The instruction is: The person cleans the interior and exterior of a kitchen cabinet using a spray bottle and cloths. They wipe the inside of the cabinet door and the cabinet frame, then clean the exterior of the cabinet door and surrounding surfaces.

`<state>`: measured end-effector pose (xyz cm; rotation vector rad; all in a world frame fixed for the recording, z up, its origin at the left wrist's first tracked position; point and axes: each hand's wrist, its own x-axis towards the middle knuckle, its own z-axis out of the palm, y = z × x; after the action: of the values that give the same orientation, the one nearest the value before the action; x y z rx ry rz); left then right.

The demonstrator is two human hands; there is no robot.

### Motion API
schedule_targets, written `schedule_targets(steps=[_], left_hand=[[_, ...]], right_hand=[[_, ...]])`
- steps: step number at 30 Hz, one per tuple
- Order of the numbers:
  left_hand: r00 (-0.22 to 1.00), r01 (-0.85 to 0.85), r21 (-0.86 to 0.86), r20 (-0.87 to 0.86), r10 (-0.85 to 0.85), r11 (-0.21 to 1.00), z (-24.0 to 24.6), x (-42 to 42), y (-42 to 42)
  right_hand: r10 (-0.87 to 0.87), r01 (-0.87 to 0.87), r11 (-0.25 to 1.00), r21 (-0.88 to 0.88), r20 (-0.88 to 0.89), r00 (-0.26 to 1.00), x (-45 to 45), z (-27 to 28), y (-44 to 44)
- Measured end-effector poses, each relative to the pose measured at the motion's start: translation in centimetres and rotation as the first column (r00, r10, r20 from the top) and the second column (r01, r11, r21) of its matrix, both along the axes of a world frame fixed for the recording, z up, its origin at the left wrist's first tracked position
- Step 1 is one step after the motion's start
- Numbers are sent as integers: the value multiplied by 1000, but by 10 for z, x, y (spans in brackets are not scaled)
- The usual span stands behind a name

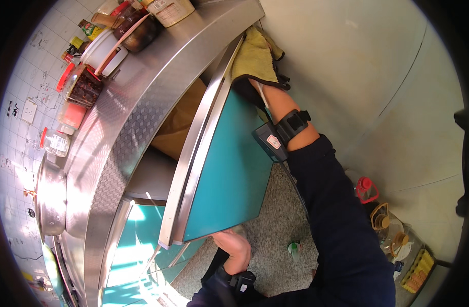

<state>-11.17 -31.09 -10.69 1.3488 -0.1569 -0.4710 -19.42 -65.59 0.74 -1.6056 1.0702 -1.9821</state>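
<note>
A teal cabinet door (226, 165) with a metal edge strip stands swung out from the counter front. My left hand (234, 247) is bent at the door's lower edge; its fingers are partly hidden by the door, so its grip cannot be made out. At the door's far upper end, my right hand (258, 86) is mostly covered by a yellow cloth (255, 57) with a dark border. The cloth drapes over the door's corner, and my right fingers are hidden. Both wrists wear black strapped devices. Behind the door, the cabinet interior (154, 174) holds a brown item (180, 122).
The steel counter (123, 134) carries jars, bottles, a dark pan (142, 36) and a metal pot (52, 197) along the tiled wall. Capped bottles (382, 221) and a yellow egg tray (418, 270) stand by the right wall. A small green-topped item (294, 247) is on the floor.
</note>
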Motion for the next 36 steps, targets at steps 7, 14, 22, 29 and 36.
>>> schedule_targets(steps=[7, 14, 22, 29, 36], left_hand=[[1000, -19, -34, 7, 19, 999, -6, 6, 1], [999, 31, -94, 47, -26, 995, -5, 1, -1], [995, 92, -21, 47, -91, 996, -4, 7, 4], [996, 78, -95, -25, -81, 992, -8, 9, 6], [990, 133, -92, 50, -129, 987, -20, 22, 13]], right_hand=[[68, -91, 987, 130, 172, 983, 7, -49, 10], [57, -38, 717, 696, -4, 998, -14, -52, 11], [-82, 83, 996, 14, -82, 993, 3, 20, -2], [-90, 87, 996, 28, 144, 985, 7, -81, -15], [-66, -21, 764, 645, 110, 992, -3, -214, 10]])
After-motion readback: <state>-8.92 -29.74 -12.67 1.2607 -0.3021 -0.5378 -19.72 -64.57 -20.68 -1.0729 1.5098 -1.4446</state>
